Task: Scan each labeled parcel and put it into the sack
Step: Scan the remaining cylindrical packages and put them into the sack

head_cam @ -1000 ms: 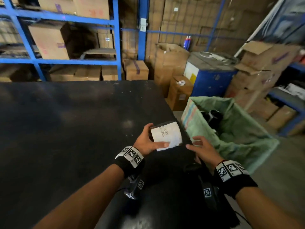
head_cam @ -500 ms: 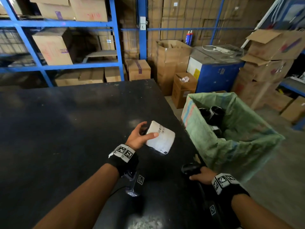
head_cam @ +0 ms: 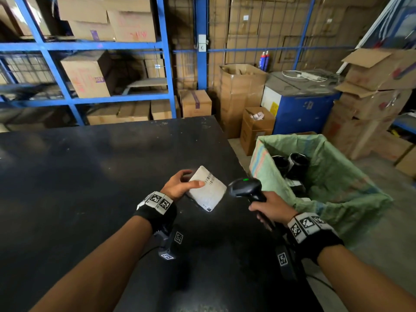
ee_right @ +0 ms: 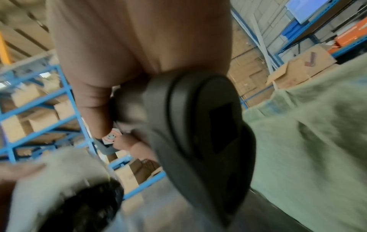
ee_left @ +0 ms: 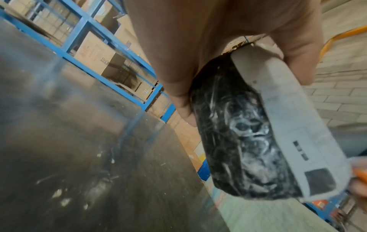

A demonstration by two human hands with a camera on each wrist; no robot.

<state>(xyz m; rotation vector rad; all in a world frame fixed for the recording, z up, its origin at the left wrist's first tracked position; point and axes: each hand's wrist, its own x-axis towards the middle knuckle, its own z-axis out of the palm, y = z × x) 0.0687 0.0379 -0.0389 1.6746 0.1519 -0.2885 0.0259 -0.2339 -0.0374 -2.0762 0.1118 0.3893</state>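
Observation:
My left hand grips a small black parcel with a white label over the right part of the black table. In the left wrist view the parcel shows its black wrap, with the thumb and fingers curled round its upper end. My right hand grips the handle of a black barcode scanner, its head turned towards the label and a green light lit on top. The scanner head fills the right wrist view. A green woven sack stands open just right of the table, with black parcels inside.
Blue metal racks with cardboard boxes stand beyond the table. More cartons and a blue cabinet stand behind the sack. Stacked open cartons line the right side. Bare concrete floor lies right of the sack.
My right hand left the parcel, dropped to the table edge, took the scanner and raised it towards the label. My left hand kept the parcel, tilting its label towards the scanner.

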